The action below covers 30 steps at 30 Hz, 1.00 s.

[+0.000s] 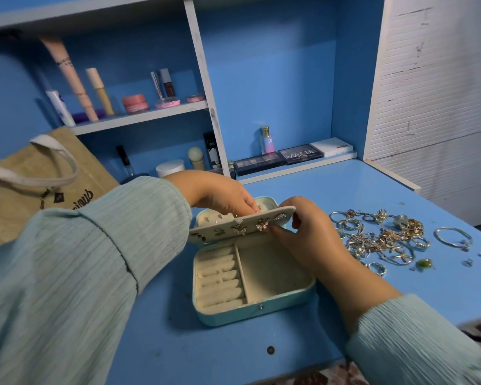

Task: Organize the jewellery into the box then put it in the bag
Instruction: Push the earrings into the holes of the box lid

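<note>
A small teal jewellery box (261, 309) lies open on the blue desk, with ring rolls at its left and a bare compartment at its right. A cream earring panel (225, 232) is lifted above it and carries butterfly earrings (262, 224). My left hand (220, 194) reaches behind the panel's top edge, fingers curled on it. My right hand (308, 234) pinches the panel's right part beside an earring. A heap of gold and silver jewellery (381, 237) lies to the right of the box. A jute bag (31, 176) stands at the left.
Shelves behind hold cosmetics tubes (75, 87), jars and a pink pot (135, 103). Eyeshadow palettes (300, 154) and a perfume bottle (267, 140) sit at the desk's back. A silver bangle (453, 237) and a green-stone ring (424, 263) lie apart at the right. A white panelled wall closes the right side.
</note>
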Each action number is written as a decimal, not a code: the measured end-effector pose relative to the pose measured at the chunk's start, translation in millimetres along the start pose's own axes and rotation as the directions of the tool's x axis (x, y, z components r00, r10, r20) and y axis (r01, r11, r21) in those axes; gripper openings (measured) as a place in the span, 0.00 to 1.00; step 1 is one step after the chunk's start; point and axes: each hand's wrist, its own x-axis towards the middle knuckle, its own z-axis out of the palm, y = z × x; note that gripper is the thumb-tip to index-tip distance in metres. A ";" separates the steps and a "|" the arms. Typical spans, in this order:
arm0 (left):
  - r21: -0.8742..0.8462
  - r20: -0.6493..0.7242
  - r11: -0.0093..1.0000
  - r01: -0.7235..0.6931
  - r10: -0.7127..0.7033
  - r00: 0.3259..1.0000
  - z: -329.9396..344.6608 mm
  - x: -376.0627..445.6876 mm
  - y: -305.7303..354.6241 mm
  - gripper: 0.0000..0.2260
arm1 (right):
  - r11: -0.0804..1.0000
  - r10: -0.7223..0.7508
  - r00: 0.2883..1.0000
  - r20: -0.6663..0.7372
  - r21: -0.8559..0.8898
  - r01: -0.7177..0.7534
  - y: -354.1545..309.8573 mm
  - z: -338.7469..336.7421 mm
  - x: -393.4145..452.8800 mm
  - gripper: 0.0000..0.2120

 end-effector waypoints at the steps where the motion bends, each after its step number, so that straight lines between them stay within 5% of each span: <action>1: -0.003 -0.012 1.000 -0.002 0.002 1.000 0.6 -0.4 -0.7 0.06 | 1.000 0.008 1.000 0.000 0.005 -0.008 0.1 0.3 0.1 0.08; 9: 0.033 -0.229 0.999 -0.016 0.023 0.973 -1.4 -21.5 1.0 0.07 | 0.991 0.117 0.992 0.038 0.061 -0.119 -2.2 -3.0 2.4 0.11; 19: -0.004 -0.602 0.996 -0.087 0.067 0.795 18.0 -53.2 20.5 0.03 | 0.977 0.206 0.977 0.047 0.045 -0.208 -12.4 -4.7 11.1 0.10; 25: -0.004 -0.633 0.998 -0.056 0.041 0.773 25.1 -52.3 23.2 0.02 | 0.973 0.232 0.970 0.070 -0.023 -0.231 -10.2 -16.5 8.7 0.02; 30: 0.016 -0.628 0.999 -0.048 0.047 0.777 32.5 -53.3 24.8 0.05 | 0.970 0.240 0.967 0.087 -0.067 -0.234 -15.0 -28.6 8.0 0.05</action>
